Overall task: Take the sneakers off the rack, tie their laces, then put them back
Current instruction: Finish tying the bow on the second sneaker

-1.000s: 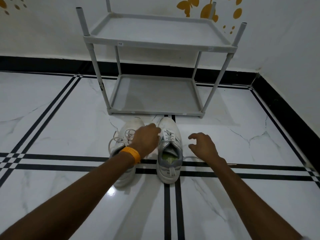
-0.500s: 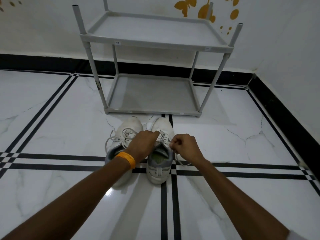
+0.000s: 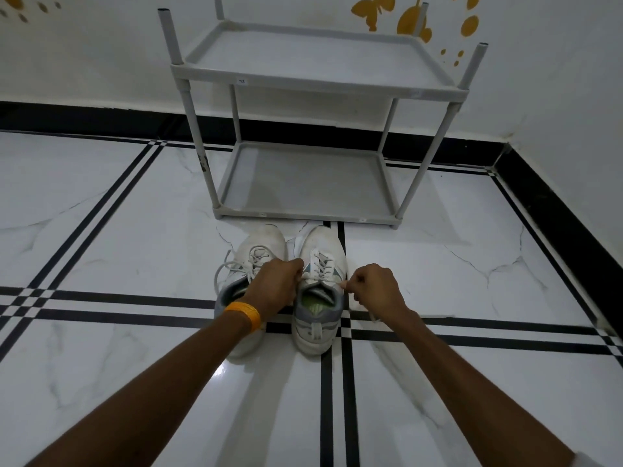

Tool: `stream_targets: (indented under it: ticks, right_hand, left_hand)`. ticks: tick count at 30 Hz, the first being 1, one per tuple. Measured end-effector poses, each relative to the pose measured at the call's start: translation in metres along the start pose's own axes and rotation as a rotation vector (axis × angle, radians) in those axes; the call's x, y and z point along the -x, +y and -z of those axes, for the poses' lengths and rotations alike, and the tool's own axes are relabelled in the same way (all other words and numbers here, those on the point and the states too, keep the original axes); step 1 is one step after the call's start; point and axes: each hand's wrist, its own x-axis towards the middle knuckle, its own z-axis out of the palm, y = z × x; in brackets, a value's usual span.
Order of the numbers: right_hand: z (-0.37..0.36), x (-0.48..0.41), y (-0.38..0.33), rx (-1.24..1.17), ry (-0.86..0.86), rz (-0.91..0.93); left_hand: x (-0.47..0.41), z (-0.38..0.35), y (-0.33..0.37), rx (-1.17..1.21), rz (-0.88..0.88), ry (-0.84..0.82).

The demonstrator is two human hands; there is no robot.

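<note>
Two white sneakers are sitting side by side on the floor just in front of the grey rack, toes pointing toward it. The right sneaker is showing a grey collar, a green insole and a blue-grey side accent; its laces are lying crossed over the tongue, with one end stretching out to the right. The left sneaker is lying partly hidden, its laces looping loose off its left side. Both shelves of the two-tier rack are standing bare
</note>
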Motion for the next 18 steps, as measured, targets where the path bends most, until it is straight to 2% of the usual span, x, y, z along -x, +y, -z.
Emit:
stream_targets:
  ticks: [3, 5, 9, 11, 13, 18]
  right_hand:
    - [0.018, 0.003, -0.008, -0.194, -0.179, -0.177]
    - [0.03, 0.005, -0.017, -0.541, -0.349, -0.289]
    - [0.029, -0.001, -0.028, -1.171, -0.362, -0.254]
    - [0.02, -0.003, -0.032, -1.36, -0.358, -0.238]
    - [0.011, -0.003, -0.033, -1.373, -0.344, -0.226]
    - [0.0, -0.003, -0.032, -1.176, -0.294, -0.219]
  left_hand:
    - [-0.003, 0.001, 0.0, 0.012, 0.024, 0.01]
    - [-0.006, 0.003, 0.001, 0.021, 0.061, -0.005]
    - [-0.014, 0.019, -0.005, 0.095, 0.186, -0.199]
    - [-0.016, 0.03, -0.004, 0.21, 0.22, -0.247]
    - [-0.018, 0.04, 0.0, 0.375, 0.266, -0.244]
    - [-0.015, 0.039, 0.009, 1.097, 0.381, -0.209]
